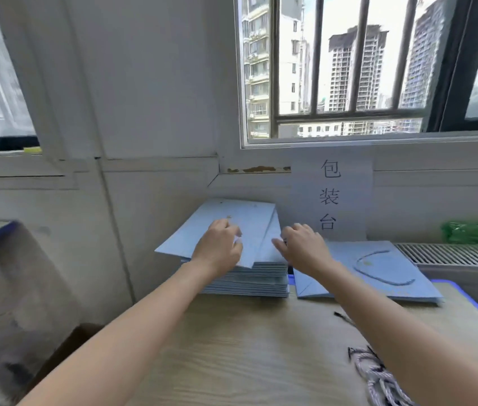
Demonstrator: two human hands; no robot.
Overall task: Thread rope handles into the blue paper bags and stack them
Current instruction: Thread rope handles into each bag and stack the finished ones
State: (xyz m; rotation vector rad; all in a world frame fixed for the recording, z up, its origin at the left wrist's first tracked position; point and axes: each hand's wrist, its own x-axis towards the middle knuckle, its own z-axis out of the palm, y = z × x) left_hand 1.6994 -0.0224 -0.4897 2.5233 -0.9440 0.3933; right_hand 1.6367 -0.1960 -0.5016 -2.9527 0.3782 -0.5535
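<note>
Left hand (219,247), right hand (305,249) — fingers curled, apparently gripping top bag (231,227).

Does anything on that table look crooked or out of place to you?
Yes. The top bag lies turned at an angle on the otherwise square stack of blue bags, with the left hand and right hand on it. On the wall, paint has flaked off the ledge.
</note>
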